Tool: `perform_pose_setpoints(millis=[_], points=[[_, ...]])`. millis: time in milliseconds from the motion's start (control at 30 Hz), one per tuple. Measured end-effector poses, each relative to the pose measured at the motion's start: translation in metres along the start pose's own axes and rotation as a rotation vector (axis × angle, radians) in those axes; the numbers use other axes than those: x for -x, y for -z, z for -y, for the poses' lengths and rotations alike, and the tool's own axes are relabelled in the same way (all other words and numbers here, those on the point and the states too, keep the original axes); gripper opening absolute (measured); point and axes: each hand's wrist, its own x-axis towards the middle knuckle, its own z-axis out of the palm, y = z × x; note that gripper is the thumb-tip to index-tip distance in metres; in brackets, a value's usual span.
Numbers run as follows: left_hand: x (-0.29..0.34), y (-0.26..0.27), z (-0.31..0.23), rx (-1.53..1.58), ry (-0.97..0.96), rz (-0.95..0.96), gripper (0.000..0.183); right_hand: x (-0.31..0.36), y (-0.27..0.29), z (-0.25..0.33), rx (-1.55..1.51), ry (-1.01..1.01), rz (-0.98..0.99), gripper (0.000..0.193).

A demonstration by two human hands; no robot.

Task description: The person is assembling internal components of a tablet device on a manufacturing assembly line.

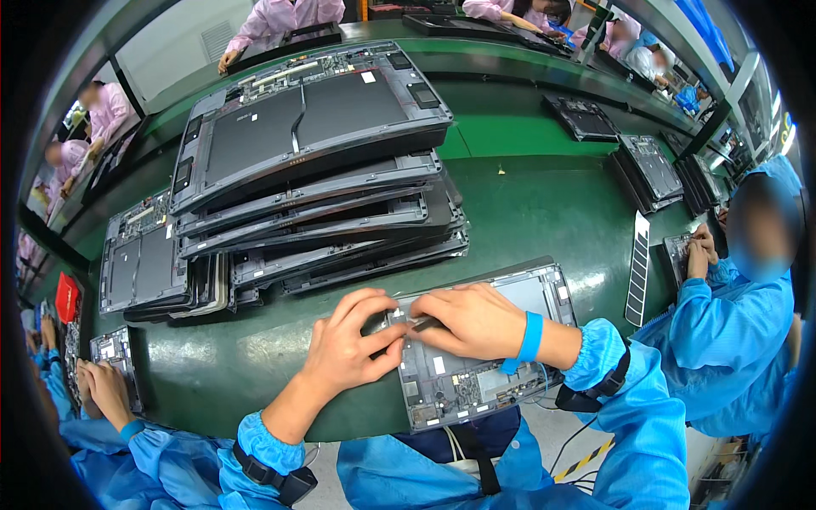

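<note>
An open tablet-like device chassis (438,365) lies on the green bench in front of me, its battery and circuit board exposed. Over its left edge, my right hand (472,319) pinches a small dark flat piece (425,324); its exact kind is unclear. Coming in from the left, my left hand (353,340) is curled, thumb and fingertips closed together at the same edge. Whatever lies between the left fingertips is too small to make out. A blue wrist strap (531,337) with a thin cord is around my right wrist.
A tall, uneven stack of similar chassis (306,127) stands beyond my left hand, a lower stack (140,255) beside it. A white strip with black rectangles (637,268) lies at right. Co-workers in blue sit on both sides; more chassis stacks (650,170) stand at far right.
</note>
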Motion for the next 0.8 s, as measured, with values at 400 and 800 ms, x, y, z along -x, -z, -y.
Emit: perform_pose_setpoints(millis=[400, 800], points=[[-0.002, 0.002, 0.002, 0.018, 0.014, 0.014, 0.015, 0.008, -0.007, -0.008, 0.14, 0.07, -0.032, 0.015], [-0.009, -0.001, -0.001, -0.006, -0.002, 0.045, 0.018, -0.012, 0.029, -0.001, -0.112, 0.007, -0.184, 0.025]])
